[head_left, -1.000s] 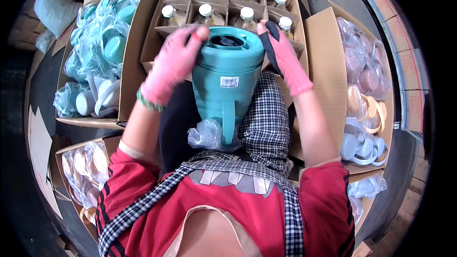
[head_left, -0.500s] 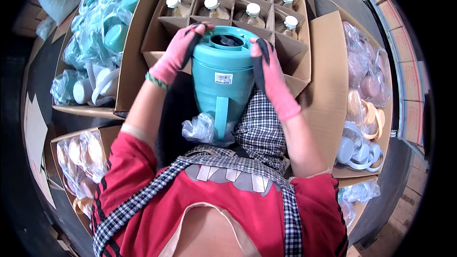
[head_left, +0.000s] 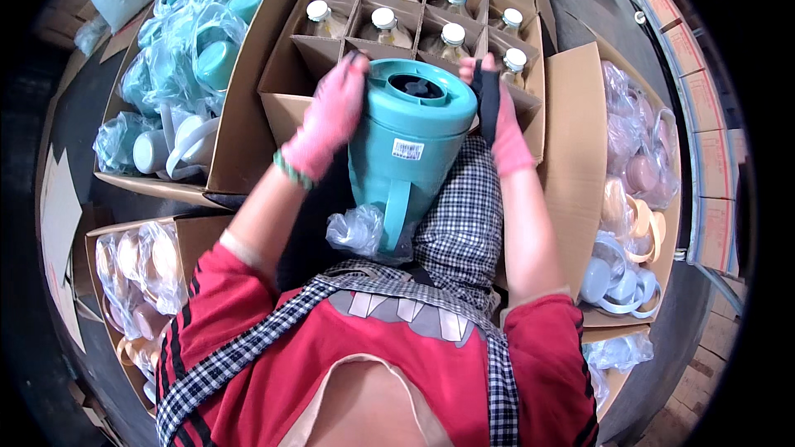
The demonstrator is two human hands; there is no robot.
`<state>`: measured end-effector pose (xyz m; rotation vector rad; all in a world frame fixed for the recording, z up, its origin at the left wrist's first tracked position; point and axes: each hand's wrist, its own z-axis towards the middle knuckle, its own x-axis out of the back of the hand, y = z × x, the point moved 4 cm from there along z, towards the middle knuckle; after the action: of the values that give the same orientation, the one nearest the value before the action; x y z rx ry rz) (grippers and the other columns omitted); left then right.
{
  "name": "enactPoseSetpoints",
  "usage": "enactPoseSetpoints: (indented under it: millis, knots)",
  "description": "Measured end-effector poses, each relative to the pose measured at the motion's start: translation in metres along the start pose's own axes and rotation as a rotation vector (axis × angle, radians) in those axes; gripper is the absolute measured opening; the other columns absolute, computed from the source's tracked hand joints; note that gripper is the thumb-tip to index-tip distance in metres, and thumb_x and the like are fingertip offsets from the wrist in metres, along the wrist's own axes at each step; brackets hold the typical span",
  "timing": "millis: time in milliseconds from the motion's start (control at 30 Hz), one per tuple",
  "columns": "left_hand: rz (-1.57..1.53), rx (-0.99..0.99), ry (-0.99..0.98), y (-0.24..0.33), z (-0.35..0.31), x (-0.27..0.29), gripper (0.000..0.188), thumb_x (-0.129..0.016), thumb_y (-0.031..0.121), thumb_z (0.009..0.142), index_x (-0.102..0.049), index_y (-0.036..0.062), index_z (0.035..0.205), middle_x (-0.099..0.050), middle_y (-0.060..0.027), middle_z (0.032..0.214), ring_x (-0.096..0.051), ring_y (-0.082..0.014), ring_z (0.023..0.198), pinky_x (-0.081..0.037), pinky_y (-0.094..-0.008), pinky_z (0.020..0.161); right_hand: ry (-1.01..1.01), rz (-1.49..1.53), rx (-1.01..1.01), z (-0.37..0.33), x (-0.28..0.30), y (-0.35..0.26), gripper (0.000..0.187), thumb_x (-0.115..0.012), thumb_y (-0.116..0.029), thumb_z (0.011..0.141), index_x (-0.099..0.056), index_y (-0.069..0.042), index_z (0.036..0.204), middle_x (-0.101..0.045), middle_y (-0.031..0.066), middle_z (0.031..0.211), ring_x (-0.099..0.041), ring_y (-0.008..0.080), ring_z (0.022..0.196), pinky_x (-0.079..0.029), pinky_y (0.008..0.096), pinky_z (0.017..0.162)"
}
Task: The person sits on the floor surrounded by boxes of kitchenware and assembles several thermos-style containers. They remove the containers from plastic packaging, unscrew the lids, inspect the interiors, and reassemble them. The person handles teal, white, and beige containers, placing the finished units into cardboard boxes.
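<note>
A teal plastic jug (head_left: 408,116) stands tilted between my thighs. Its wide ringed end with a dark recessed middle faces up, and its handle (head_left: 397,213) points toward me. Crumpled clear plastic (head_left: 356,230) bunches around its lower end. My left hand (head_left: 334,108), in a pink glove, is closed against the left of the rim. On the right of the rim, my right hand (head_left: 494,108), gloved in pink with a dark palm, has its fingers bent against the edge. Both palms' contact with the jug is partly hidden.
Ahead, a divided carton (head_left: 286,116) holds several glass bottles with white caps (head_left: 383,19). A carton of bagged teal parts (head_left: 178,74) stands left, and one with pink, cream and pale-blue parts (head_left: 638,172) right. Smaller cartons sit nearer on both sides.
The jug has shifted slightly right and leans a little in the view. Both hands have moved right with it, and my right hand's fingers now show more. Something blue shows at the top edge.
</note>
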<state>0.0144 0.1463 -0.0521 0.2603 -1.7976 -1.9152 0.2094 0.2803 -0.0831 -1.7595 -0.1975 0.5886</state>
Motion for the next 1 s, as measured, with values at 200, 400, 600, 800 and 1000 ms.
enactPoseSetpoints:
  millis: [200,400,600,800,1000]
  knots:
    - [-0.615,0.185,-0.382,-0.027,0.014,0.018,0.045,-0.048,0.030,0.087,-0.048,-0.0064,0.114,-0.058,-0.0128,0.101,-0.056,-0.0166,0.090,-0.044,-0.0272,0.081,-0.022,-0.416,0.231,-0.062,-0.062,-0.011,0.041,-0.045,-0.038,0.087,-0.057,0.000,0.097,-0.057,0.0071,0.091,-0.051,0.0161,0.089,-0.037,0.0304,0.087]
    - [0.094,-0.088,0.186,0.009,-0.036,-0.009,0.043,-0.049,0.032,0.086,-0.049,-0.0013,0.112,-0.058,-0.0169,0.096,-0.053,-0.0218,0.096,-0.040,-0.0328,0.087,-0.112,0.250,-0.256,0.011,-0.023,0.007,0.057,-0.045,-0.051,0.083,-0.052,0.000,0.107,-0.057,0.0083,0.095,-0.056,0.0170,0.085,-0.043,0.0266,0.081]
    - [-0.696,0.271,-0.407,-0.039,0.021,0.013,0.039,-0.049,0.029,0.087,-0.053,-0.0053,0.106,-0.061,-0.0110,0.093,-0.058,-0.0141,0.083,-0.046,-0.0260,0.077,0.091,-0.357,0.301,-0.074,-0.058,-0.006,0.057,-0.046,-0.051,0.083,-0.052,0.001,0.104,-0.057,0.0112,0.095,-0.053,0.0185,0.091,-0.040,0.0301,0.084]
    - [0.194,-0.217,0.274,0.029,-0.053,-0.011,0.041,-0.049,0.029,0.085,-0.052,-0.0031,0.110,-0.060,-0.0102,0.092,-0.054,-0.0168,0.092,-0.041,-0.0278,0.085,-0.235,0.264,-0.218,0.006,-0.029,0.010,0.051,-0.041,-0.045,0.087,-0.053,0.002,0.103,-0.059,0.0076,0.085,-0.055,0.0151,0.079,-0.044,0.0282,0.077]
    - [-0.145,0.108,-0.183,-0.016,0.010,0.032,0.038,-0.046,0.029,0.088,-0.054,-0.0042,0.104,-0.059,-0.0112,0.099,-0.055,-0.0146,0.089,-0.044,-0.0282,0.080,0.057,-0.332,0.254,-0.080,-0.063,-0.012,0.031,-0.052,-0.032,0.084,-0.059,-0.004,0.095,-0.056,0.0053,0.096,-0.049,0.0150,0.094,-0.034,0.0276,0.088]
